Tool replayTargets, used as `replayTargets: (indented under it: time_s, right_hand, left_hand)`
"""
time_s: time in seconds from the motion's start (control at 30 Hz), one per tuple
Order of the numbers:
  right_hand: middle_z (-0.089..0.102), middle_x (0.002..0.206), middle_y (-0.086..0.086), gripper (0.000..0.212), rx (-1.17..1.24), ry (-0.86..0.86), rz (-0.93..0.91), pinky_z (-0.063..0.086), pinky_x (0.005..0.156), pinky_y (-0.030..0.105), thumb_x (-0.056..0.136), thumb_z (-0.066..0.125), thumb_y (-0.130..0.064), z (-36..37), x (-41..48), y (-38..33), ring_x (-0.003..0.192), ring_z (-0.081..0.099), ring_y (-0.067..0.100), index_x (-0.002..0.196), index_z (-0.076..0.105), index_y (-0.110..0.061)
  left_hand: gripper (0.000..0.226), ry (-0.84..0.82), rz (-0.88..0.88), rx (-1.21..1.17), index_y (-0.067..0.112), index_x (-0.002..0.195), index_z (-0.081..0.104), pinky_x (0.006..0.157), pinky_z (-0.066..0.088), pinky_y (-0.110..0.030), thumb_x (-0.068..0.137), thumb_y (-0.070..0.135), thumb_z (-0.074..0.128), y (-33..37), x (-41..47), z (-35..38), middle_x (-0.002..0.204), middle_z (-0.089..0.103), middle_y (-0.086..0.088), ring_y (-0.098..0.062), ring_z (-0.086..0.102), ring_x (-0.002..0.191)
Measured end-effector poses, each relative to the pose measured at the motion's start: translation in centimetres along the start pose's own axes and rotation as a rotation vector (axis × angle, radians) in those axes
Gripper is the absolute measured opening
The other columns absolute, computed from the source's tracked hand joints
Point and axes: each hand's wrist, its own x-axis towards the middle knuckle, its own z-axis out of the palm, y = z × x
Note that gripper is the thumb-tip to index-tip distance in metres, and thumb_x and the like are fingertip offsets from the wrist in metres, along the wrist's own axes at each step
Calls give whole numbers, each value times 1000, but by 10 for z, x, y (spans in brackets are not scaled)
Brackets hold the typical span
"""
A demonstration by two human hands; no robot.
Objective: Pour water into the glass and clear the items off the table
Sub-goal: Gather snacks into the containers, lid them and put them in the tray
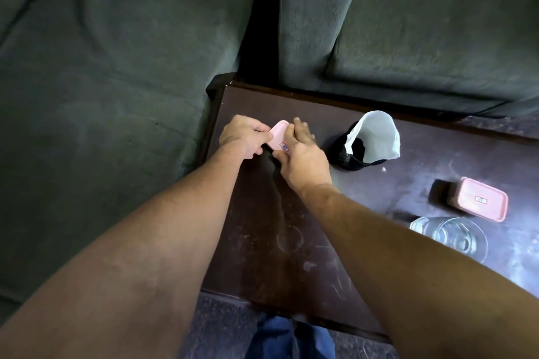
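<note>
A green sofa borders the dark counter. On the counter stand a black bin with a white liner, a glass and a pink box. The left hand and the right hand have their fingers closed around a second pink box at the far left corner.

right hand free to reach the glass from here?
Probably not yet. The right hand is gripping the small pink box together with the left hand. Once it lets go, the path looks open: the glass stands nearer on the table, with nothing between.
</note>
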Motion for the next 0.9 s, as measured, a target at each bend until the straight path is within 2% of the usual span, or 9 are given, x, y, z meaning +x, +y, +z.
replayTargets:
  time_s: [0.1, 0.2, 0.3, 0.37, 0.47, 0.53, 0.63, 0.73, 0.9]
  right_hand:
    - [11, 167, 15, 66, -22, 4, -29, 5, 126, 37, 101, 54, -25, 5, -2, 2, 155, 6, 29, 156, 25, -3]
    - [8, 167, 15, 65, -18, -9, -43, 3, 125, 38, 102, 53, -25, 3, -1, 2, 155, 3, 29, 156, 24, -4]
    - [10, 168, 7, 66, 102, -50, -37, 10, 125, 35, 100, 57, -27, -6, -3, 5, 155, 5, 23, 157, 26, -12]
    - [15, 167, 4, 66, 219, -26, 7, 21, 122, 34, 99, 60, -30, -11, -16, 8, 154, 11, 21, 156, 29, -16]
    - [32, 159, 9, 63, 325, 159, 167, 33, 114, 37, 98, 60, -30, -5, -48, 14, 144, 33, 26, 153, 34, -14]
    - [47, 144, 11, 57, 410, 220, 329, 41, 108, 39, 98, 60, -31, 1, -67, 20, 131, 47, 28, 147, 42, -11]
    - [70, 112, 11, 31, 550, 184, 487, 48, 91, 36, 97, 59, -30, 0, -84, 29, 108, 63, 33, 122, 63, -12]
    - [73, 106, 13, 23, 559, 224, 526, 45, 83, 34, 97, 56, -25, -14, -100, 38, 102, 63, 34, 112, 69, -11]
    - [69, 106, 15, 25, 521, 336, 469, 45, 86, 36, 98, 52, -23, -59, -136, 65, 100, 63, 35, 108, 72, -11]
  left_hand:
    - [21, -32, -14, 25, 28, 107, 75, 77, 64, -36, 86, 31, 76, 3, 0, -2, 93, 77, 1, -15, 75, 77]
    - [22, -53, -12, 62, 27, 110, 74, 79, 63, -37, 88, 29, 74, 8, 0, -3, 96, 76, 0, -16, 75, 80]
    - [9, -9, 15, 137, 29, 94, 75, 77, 64, -36, 88, 25, 69, 16, -7, -3, 86, 78, -3, -19, 76, 76]
    - [16, 19, 41, 198, 29, 72, 68, 76, 64, -35, 86, 23, 65, 17, -13, -1, 78, 78, -5, -20, 77, 74]
    - [19, 6, 64, 246, 25, 63, 64, 74, 64, -37, 81, 20, 60, 12, -25, 5, 77, 78, -4, -21, 76, 71]
    - [20, -3, 92, 279, 27, 61, 64, 73, 63, -37, 81, 22, 60, 6, -37, 10, 75, 77, -1, -19, 75, 69]
    - [19, -20, 123, 326, 30, 62, 65, 75, 63, -37, 80, 25, 61, -2, -59, 20, 67, 75, 2, -19, 74, 70]
    - [16, -39, 144, 298, 34, 65, 68, 75, 61, -32, 79, 28, 64, -7, -83, 32, 65, 74, 8, -11, 73, 62]
    - [7, -43, 233, 248, 31, 74, 74, 59, 46, -22, 74, 35, 68, 14, -137, 54, 64, 73, 16, 2, 67, 54]
